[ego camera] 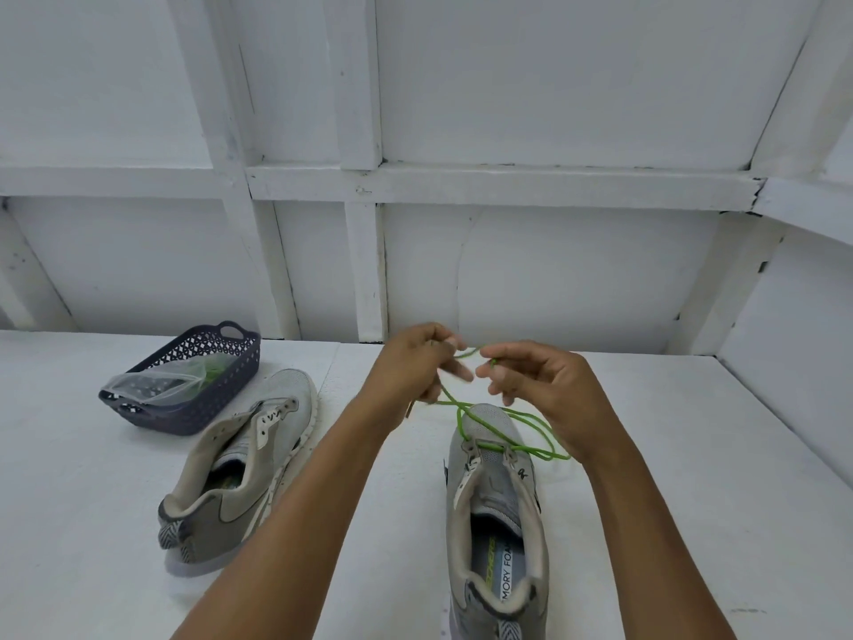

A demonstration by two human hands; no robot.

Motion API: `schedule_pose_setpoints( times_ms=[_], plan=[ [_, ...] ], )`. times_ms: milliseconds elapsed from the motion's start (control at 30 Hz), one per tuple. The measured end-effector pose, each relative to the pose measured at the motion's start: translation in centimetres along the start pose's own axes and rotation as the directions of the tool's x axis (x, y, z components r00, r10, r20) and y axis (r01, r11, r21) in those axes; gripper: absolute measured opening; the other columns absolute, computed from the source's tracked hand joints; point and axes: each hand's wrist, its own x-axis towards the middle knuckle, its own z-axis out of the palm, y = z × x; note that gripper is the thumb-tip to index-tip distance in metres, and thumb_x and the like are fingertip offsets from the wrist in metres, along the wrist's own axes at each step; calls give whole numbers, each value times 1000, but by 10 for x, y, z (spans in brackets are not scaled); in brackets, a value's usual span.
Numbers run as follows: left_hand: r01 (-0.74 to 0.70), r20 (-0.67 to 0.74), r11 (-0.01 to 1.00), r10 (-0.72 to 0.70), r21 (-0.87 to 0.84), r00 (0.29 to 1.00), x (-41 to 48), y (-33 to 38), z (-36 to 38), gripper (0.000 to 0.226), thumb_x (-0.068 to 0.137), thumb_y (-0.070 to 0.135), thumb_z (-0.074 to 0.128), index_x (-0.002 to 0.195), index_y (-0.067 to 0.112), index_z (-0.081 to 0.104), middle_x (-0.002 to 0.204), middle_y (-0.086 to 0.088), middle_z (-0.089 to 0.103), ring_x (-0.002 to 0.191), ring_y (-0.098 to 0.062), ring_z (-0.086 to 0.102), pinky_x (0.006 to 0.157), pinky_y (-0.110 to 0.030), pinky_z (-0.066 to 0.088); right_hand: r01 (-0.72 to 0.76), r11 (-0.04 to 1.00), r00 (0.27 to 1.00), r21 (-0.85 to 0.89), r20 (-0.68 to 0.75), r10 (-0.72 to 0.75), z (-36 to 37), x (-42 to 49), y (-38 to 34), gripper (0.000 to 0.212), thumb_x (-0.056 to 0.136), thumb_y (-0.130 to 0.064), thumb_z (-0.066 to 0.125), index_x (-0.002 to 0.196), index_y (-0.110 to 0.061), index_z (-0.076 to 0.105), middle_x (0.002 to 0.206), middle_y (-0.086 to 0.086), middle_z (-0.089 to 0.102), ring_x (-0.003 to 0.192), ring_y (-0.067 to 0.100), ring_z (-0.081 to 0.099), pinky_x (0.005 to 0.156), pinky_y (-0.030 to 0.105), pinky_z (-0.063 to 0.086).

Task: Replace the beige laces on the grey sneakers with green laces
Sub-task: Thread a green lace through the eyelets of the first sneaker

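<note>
Pinching a thin bright-green shoelace (507, 415), the left hand (415, 362) and right hand (540, 381) hold it just above the toe of the upright grey mesh sneaker (498, 524), whose front eyelets it crosses. Another grey sneaker (258, 459) leans sideways beside a dark-blue perforated plastic basket (175, 420).

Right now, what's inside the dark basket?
A clear plastic bag lies in the basket, with green strands in its far end, probably laces. The bag and near wall cover the basket floor, so anything under the bag can't be seen.
</note>
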Motion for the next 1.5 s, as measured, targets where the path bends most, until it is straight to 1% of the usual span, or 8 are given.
schedule_pose_setpoints(
  times_ms=[133,233,400,633,800,967,1233,1500],
  plan=[
    [59,273,895,71,-441,960,-4,8,-13,37,90,3,43,123,-3,57,120,-19,68,84,-28,69,68,-35,55,49,980,986,-194,-144,-78,2,2,1,8,81,-23,74,86,-18,76,83,-4,71,68,6,56,62,22,47],
    [-97,175,984,122,-146,977,-6,7,-8,29,91,-1,51,117,4,62,110,-8,74,84,-24,72,68,-33,57,46,976,967,-213,-234,-97,3,4,2,9,85,-18,74,81,-26,71,79,-12,70,72,4,60,69,25,52],
    [-263,35,912,266,315,963,-8,4,6,31,100,37,56,91,15,76,56,3,62,38,0,41,44,-11,32,80,991,946,-106,-304,-109,9,7,-1,14,84,-12,74,88,-26,72,81,-10,73,70,2,62,68,16,51],
    [-268,190,867,205,420,960,-10,5,11,35,101,37,54,91,13,77,40,13,44,41,0,41,48,-15,30,41,993,939,113,-343,0,13,15,-7,18,86,-13,71,102,-21,74,94,-6,75,80,7,65,73,21,53],
    [-294,197,848,228,441,954,-11,1,13,34,100,40,54,95,16,77,38,12,37,41,-4,35,45,-13,25,34,971,933,238,-356,55,13,17,-12,16,85,-11,70,100,-16,69,79,-5,71,79,10,64,73,26,53],
    [-349,193,835,293,425,936,-14,-2,14,33,100,40,53,98,16,76,59,-1,59,46,6,46,49,-9,29,22,938,930,346,-352,108,15,17,-15,25,85,-7,69,109,-11,60,73,-3,71,72,11,64,68,22,53],
    [-345,187,808,290,478,938,-15,-5,14,31,100,41,53,90,22,76,50,7,45,46,-4,41,49,-17,28,-64,920,958,386,-236,166,13,17,-12,18,79,-15,64,93,-7,72,92,-3,76,71,9,60,68,21,54],
    [-269,192,875,207,403,959,-17,0,15,38,101,41,52,79,19,76,52,14,57,56,1,52,63,-25,42,-64,912,967,405,-200,157,12,16,-13,21,74,-27,68,87,-14,80,80,0,72,74,10,59,70,22,51]
  ],
)
